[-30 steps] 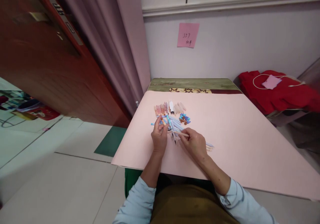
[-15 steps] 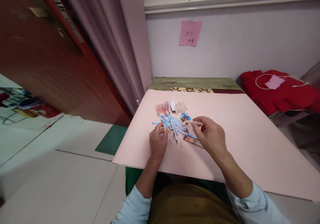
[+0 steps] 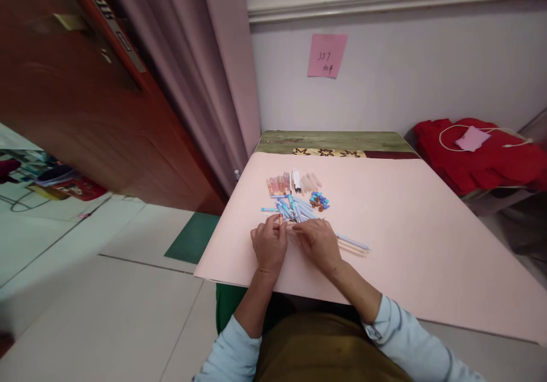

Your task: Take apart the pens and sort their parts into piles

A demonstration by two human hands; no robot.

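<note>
My left hand (image 3: 269, 244) is closed, with a small orange-brown pen part (image 3: 281, 218) upright between its fingers. Close beside it, my right hand (image 3: 319, 244) pinches a pale pen barrel (image 3: 291, 228), mostly covered by the fingers. Both hands meet over the near side of a pile of blue pen barrels (image 3: 299, 206). Right of that pile sits a heap of small blue and brown caps (image 3: 319, 201). Several pale and lilac pens (image 3: 354, 244) lie side by side past my right hand.
At the back are a row of pinkish pen parts (image 3: 278, 183), white refills (image 3: 296, 180) and clear pale parts (image 3: 311, 182). Pink paper covers the table (image 3: 405, 228). Red cloth (image 3: 491, 160) with a white cord lies to the right; a brown door (image 3: 128, 114) stands left.
My right hand has moved left and down until it meets my left hand, bringing the pale barrel along. The thin refill that stretched between them no longer shows.
</note>
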